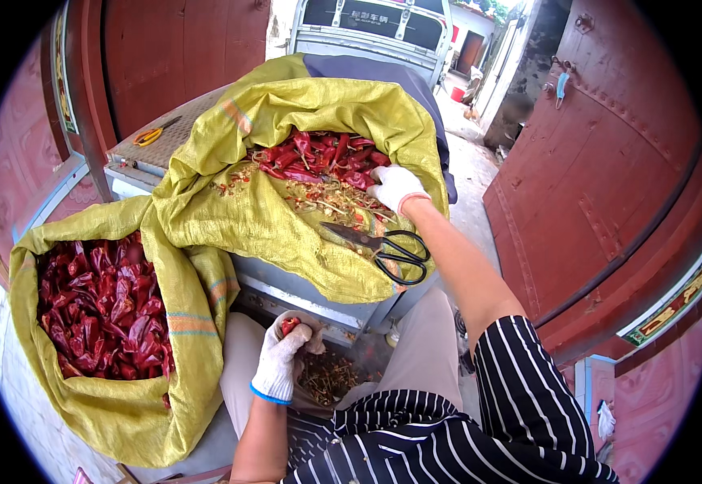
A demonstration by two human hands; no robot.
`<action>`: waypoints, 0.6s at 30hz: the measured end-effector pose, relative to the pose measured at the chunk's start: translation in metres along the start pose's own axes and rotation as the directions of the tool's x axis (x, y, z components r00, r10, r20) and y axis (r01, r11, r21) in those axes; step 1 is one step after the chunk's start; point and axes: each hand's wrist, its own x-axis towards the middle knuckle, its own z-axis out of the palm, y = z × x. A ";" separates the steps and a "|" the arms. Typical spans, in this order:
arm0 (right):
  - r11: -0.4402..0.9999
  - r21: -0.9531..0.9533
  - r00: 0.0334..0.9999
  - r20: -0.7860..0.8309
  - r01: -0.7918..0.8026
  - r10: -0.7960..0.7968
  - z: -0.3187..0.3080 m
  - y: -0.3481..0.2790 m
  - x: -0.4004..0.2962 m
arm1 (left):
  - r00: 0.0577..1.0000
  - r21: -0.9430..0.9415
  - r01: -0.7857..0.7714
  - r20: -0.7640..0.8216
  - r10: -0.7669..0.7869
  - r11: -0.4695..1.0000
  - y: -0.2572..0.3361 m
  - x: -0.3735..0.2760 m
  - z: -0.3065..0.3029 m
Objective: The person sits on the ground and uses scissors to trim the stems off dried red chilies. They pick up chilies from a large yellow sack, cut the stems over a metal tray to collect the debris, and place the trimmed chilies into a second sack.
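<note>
My left hand (279,360), in a white knit glove with a blue cuff, is closed around a dried red chili pepper (290,325) above my lap. A heap of dried chilies (321,154) lies on the yellow woven sack (236,209) before me. At the heap's right edge is my gloved right hand (396,186); its fingertips touch the chilies, and whether they grip one is unclear. Black-handled scissors (381,243) lie with blades apart on the sack's near part, beside cut stems and seeds (333,199).
At left stands a second yellow sack (196,369), filled with chilies (106,308). Yellow-handled pliers or snips (151,134) rest on the metal vehicle bed (160,145). Stem scraps (330,375) lie between my legs. Dark red doors (593,151) flank the vehicle.
</note>
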 end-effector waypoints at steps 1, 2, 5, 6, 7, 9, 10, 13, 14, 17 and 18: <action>0.996 -0.086 1.000 -0.030 -0.007 0.004 0.010 -0.001 0.004 | 1.000 -0.002 -0.003 -0.001 0.003 1.000 0.000 0.000 0.000; 0.998 -0.067 0.998 -0.063 -0.009 0.005 0.015 0.003 0.007 | 1.000 -0.004 -0.005 0.001 0.005 1.000 0.001 0.001 0.000; 1.000 0.010 0.998 -0.061 0.008 -0.007 0.002 -0.017 -0.003 | 0.999 0.000 -0.019 -0.038 0.019 1.000 0.002 -0.004 -0.009; 0.999 0.033 0.999 -0.049 0.004 -0.002 -0.014 -0.025 -0.014 | 0.999 0.004 -0.019 -0.044 0.019 1.000 0.001 -0.005 -0.010; 0.999 0.038 0.998 -0.062 0.026 -0.024 -0.028 -0.029 -0.024 | 0.998 0.024 -0.042 -0.041 0.043 0.999 0.000 -0.004 -0.009; 0.996 0.042 0.993 -0.088 0.076 -0.072 -0.051 -0.035 -0.048 | 0.995 0.060 -0.093 -0.034 0.095 0.994 -0.001 -0.001 -0.004; 0.987 0.018 0.978 -0.141 0.157 -0.153 -0.053 -0.037 -0.059 | 0.991 0.070 -0.123 -0.042 0.126 0.990 0.000 -0.001 -0.002; 0.892 -0.083 0.871 -0.190 0.445 -0.453 -0.057 -0.056 -0.102 | 0.973 0.104 -0.209 -0.080 0.217 0.972 0.004 -0.003 0.004; 0.854 -0.084 0.839 -0.160 0.514 -0.520 -0.061 -0.064 -0.117 | 0.965 0.109 -0.234 -0.095 0.245 0.966 0.005 -0.003 0.009; 0.743 -0.079 0.740 -0.068 0.665 -0.669 -0.057 -0.087 -0.153 | 0.956 0.250 -0.259 -0.073 0.285 0.933 0.019 -0.008 0.016; 0.733 -0.050 0.734 -0.014 0.678 -0.679 -0.055 -0.092 -0.161 | 0.951 0.331 -0.276 -0.042 0.306 0.902 0.023 -0.007 0.022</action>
